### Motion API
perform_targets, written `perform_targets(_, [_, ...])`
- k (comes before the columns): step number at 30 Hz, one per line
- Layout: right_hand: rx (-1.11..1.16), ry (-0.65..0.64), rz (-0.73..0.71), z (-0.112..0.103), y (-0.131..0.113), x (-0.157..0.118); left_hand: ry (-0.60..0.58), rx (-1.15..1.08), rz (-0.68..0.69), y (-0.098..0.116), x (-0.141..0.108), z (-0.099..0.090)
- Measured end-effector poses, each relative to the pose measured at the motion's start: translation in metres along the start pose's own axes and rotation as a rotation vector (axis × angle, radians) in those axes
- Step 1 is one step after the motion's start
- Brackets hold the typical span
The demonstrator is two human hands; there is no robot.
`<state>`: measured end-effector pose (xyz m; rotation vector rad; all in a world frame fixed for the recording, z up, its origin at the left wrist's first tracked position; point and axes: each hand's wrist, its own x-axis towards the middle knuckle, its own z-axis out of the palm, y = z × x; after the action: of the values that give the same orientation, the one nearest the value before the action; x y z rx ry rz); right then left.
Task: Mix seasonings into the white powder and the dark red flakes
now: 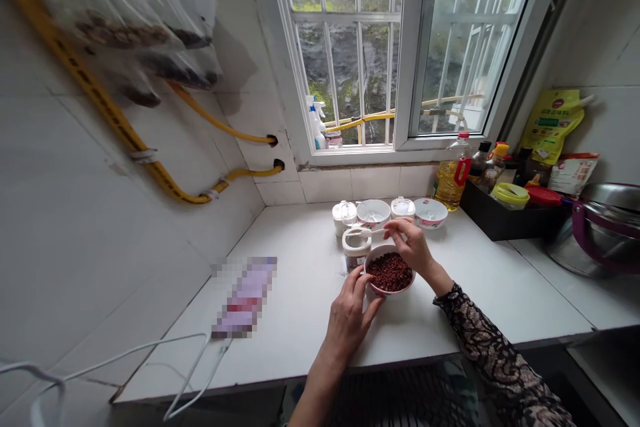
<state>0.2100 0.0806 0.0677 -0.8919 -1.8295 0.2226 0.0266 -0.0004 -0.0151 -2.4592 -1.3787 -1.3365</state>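
Note:
A white bowl (389, 271) with a pink pattern on its rim stands on the white counter (295, 293), filled with small dark red grains that look like dried peppercorns. My left hand (349, 323) curves around the bowl's near left side, its fingertips against the rim. My right hand (407, 247) is above the far rim, its fingers pinched on the thin handle of a white spoon (374, 232). That handle reaches back toward a white lidded jar (356, 251) just behind the bowl. The spoon's bowl end is hidden.
Behind the bowl stand several white jars and small bowls. A cooking oil bottle (451, 173) and a black tray of condiments (510, 217) sit under the window. A steel pot (600, 227) is at right. A blurred packet (245, 297) and a white cable (190, 353) lie at left.

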Motion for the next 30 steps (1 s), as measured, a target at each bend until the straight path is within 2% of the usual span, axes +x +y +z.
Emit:
perform_targets(3, [0.036,0.029,0.135,-0.014,0.006,0.001,-0.010,0.004,0.002,0.000,0.000,-0.001])
perform_targets(6, [0.007,-0.052,0.184,-0.019,0.013,0.000,-0.003,0.008,-0.001,0.000,-0.001,0.000])
perform_targets(10, [0.001,-0.202,0.193,-0.007,0.017,-0.004,0.000,0.015,0.000,-0.001,-0.001,0.000])
perform_targets(13, [0.136,-0.286,0.299,0.004,0.015,-0.007,-0.001,0.010,0.002,-0.001,-0.001,0.000])
perform_targets(17, [0.304,-0.198,0.536,0.002,0.017,-0.006,-0.005,-0.003,0.001,0.001,0.000,-0.001])
perform_targets(21, [0.459,-0.149,0.667,-0.006,0.022,-0.002,-0.001,-0.001,0.000,0.001,0.000,-0.002])
perform_targets(25, [0.545,-0.124,0.714,-0.008,0.024,0.001,-0.005,0.003,0.003,0.001,0.000,-0.001])
perform_targets(30, [0.548,-0.127,0.702,-0.007,0.025,0.000,-0.005,0.010,0.005,0.001,0.000,-0.002])
